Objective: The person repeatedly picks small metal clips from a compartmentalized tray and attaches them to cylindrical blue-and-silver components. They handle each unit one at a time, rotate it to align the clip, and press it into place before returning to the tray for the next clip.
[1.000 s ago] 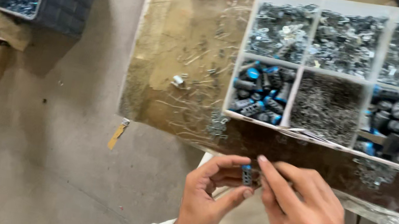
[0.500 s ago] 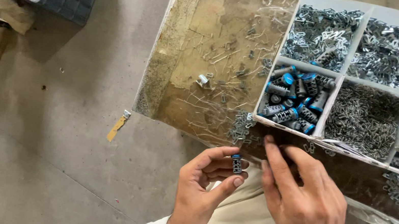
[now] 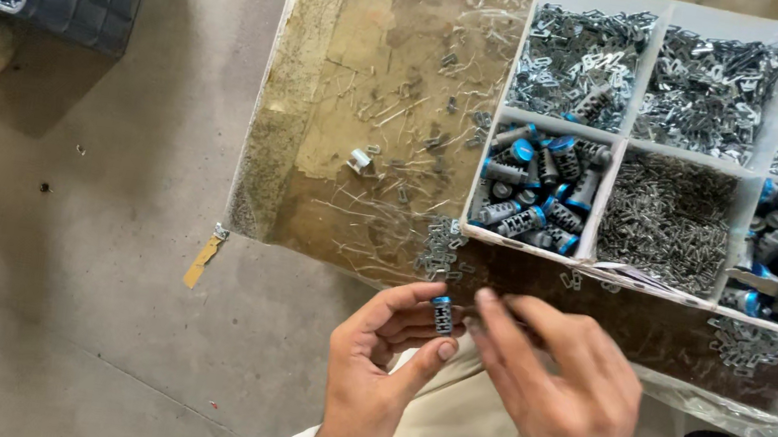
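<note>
Blue-capped cylinder [image 3: 442,315] upright, cap up.

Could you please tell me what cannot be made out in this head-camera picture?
- Whether the right hand holds anything: its fingers curl over and hide it.
- The lower end of the small blue-capped cylinder: the left hand covers it.
- The divided tray: its right side is cut off by the frame edge.
- The loose metal clips: too small to tell their shape.

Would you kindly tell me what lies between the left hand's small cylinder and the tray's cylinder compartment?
In the head view, a heap of metal clips on the workbench lies between cylinder and compartment.
</note>
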